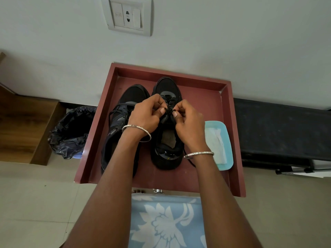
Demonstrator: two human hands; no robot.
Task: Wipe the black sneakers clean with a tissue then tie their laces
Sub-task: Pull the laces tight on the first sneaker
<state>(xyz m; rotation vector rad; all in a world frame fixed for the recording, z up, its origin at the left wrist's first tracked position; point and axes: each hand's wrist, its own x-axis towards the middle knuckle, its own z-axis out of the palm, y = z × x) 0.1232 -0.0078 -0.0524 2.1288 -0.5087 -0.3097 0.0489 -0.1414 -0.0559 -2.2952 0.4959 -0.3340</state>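
Right sneaker [166, 133] sits upright in the red tray [231, 133]. Both hands, left hand [146, 114] and right hand [188, 122], have fingers pinched on its laces [169, 110]. Laces judged thin, limp, slippery; grip near the eyelets.

A pale wall [215, 33] carries a white socket plate [129, 15]. Below lie beige floor tiles [35, 203], a wooden cabinet [23, 129] at left, a black-lined bin [71, 133] beside it, a dark bench [283, 129] at right.

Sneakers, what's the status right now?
Left hand, right hand both pinching laces of right sneaker. Left sneaker untied. Nothing blocking.
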